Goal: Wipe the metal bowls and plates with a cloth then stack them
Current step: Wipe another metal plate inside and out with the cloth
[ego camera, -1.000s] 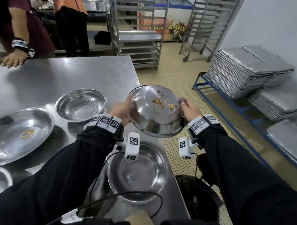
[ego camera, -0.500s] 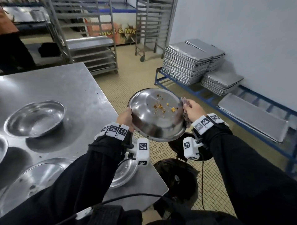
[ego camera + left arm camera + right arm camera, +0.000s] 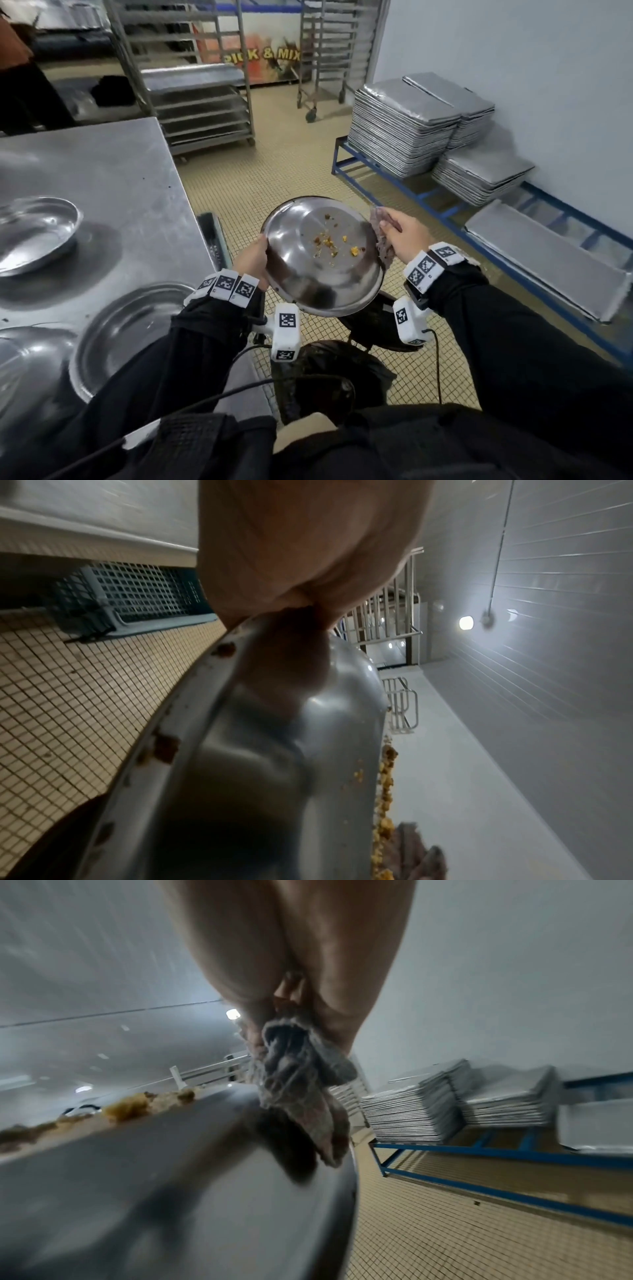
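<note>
While the left hand [image 3: 251, 255] grips the bowl [image 3: 322, 255], the right hand [image 3: 406, 233] clutches the cloth [image 3: 382, 240]; sign [image 3: 262, 54] reads "& MIX".

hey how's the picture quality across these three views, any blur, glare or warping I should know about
Head view: fairly sharp, wide-angle bending at the edges, soft glare on the held bowl and the steel table. Left wrist view: dim, the left hand and bowl rim close and soft, one ceiling lamp flaring. Right wrist view: heavily blurred, the cloth and right hand smeared.
</note>
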The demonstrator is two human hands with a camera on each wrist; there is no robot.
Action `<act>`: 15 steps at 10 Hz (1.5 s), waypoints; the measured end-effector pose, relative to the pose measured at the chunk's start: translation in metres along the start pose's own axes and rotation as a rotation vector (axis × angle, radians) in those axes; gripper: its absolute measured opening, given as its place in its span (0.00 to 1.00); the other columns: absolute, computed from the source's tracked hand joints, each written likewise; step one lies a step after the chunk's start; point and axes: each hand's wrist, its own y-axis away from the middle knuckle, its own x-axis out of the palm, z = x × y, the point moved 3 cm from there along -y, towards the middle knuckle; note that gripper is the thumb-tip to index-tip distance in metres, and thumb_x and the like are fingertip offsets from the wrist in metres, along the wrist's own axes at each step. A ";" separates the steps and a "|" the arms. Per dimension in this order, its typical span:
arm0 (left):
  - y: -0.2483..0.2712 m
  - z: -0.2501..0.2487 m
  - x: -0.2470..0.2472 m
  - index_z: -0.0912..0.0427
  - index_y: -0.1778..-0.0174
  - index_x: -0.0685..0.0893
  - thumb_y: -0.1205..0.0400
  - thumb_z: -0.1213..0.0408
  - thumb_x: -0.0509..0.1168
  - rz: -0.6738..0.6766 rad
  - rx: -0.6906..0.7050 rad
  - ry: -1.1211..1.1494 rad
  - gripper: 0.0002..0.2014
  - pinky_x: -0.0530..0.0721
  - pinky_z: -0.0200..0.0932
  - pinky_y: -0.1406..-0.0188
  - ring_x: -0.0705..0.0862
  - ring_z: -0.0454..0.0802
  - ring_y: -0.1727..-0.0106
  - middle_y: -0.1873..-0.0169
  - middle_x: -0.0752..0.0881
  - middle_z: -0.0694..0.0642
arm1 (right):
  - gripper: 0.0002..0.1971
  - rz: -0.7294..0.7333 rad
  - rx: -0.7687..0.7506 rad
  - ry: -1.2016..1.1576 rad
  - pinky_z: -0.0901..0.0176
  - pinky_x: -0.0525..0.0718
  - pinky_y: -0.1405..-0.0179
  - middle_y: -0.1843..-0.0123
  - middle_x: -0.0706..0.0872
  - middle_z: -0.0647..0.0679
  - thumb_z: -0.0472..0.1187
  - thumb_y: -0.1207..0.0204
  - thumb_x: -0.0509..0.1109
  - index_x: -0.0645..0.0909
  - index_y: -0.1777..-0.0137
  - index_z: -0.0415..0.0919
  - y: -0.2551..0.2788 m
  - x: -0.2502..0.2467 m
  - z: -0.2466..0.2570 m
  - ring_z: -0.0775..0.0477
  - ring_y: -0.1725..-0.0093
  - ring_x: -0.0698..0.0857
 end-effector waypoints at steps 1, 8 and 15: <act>-0.006 0.007 0.000 0.52 0.54 0.78 0.12 0.50 0.54 -0.066 0.014 0.013 0.13 0.80 0.62 0.33 0.82 0.59 0.46 0.48 0.83 0.58 | 0.19 0.015 -0.120 0.029 0.67 0.70 0.45 0.33 0.83 0.47 0.42 0.17 0.61 0.75 0.26 0.48 -0.016 0.001 0.011 0.45 0.34 0.79; -0.008 0.024 -0.021 0.65 0.41 0.81 0.17 0.42 0.50 -0.458 0.208 -0.197 0.29 0.79 0.64 0.34 0.84 0.65 0.41 0.43 0.85 0.67 | 0.17 0.360 -0.327 -0.183 0.72 0.83 0.68 0.52 0.90 0.48 0.40 0.18 0.62 0.79 0.32 0.51 -0.016 0.065 -0.020 0.59 0.67 0.85; 0.028 0.031 0.002 0.54 0.55 0.83 0.12 0.50 0.54 -0.368 0.196 -0.076 0.16 0.82 0.63 0.37 0.86 0.64 0.43 0.49 0.87 0.64 | 0.17 0.100 0.000 -0.336 0.78 0.80 0.65 0.46 0.88 0.51 0.44 0.16 0.59 0.75 0.28 0.52 0.053 0.079 -0.058 0.61 0.55 0.86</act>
